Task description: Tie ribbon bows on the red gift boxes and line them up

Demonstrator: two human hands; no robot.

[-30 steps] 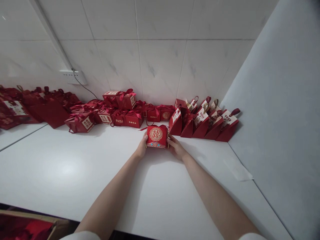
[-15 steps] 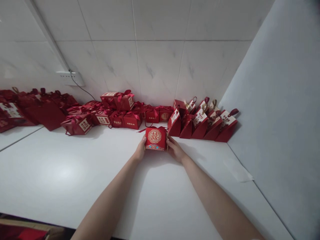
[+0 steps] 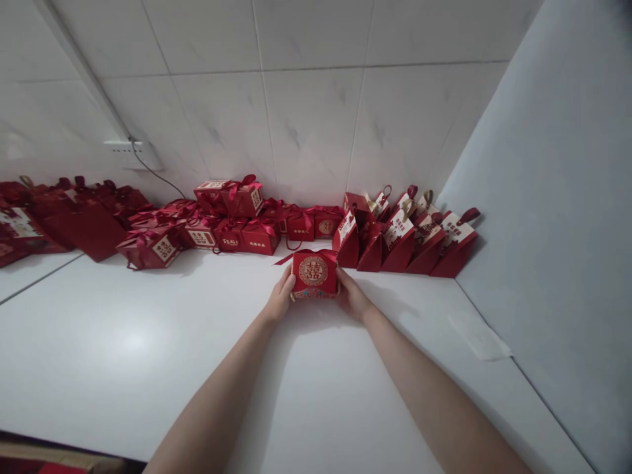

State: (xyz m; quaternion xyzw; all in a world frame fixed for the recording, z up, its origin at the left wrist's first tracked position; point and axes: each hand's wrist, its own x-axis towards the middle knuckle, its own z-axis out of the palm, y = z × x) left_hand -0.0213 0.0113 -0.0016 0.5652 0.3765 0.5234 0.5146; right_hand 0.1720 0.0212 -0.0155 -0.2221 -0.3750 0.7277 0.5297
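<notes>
Between my two hands is a red gift box [image 3: 314, 271] with a round gold double-happiness emblem on its face and a patterned band below. My left hand [image 3: 280, 295] grips its left side, thumb along the edge. On the opposite side, my right hand [image 3: 353, 296] is closed around the box, with some fingers hidden behind it. A dark red ribbon trails from the top left of the box. Just behind it stand small ribbon-tied red boxes [image 3: 300, 226]; to its right are wedge-shaped red boxes with loop handles [image 3: 397, 238].
A white table [image 3: 197, 342] spreads below, backed by a tiled wall [image 3: 311, 118]. More ribbon-tied boxes [image 3: 148, 250] and taller red boxes [image 3: 93, 227] line the left. A socket strip [image 3: 132, 155] with a cable sits on the wall. A pale panel [image 3: 553, 217] bounds the right; a white slip [image 3: 481, 337] lies beside it.
The box in my hands has shifted slightly to the right, and its top face shows a bit larger. Both hands keep their hold. The camera view has moved slightly.
</notes>
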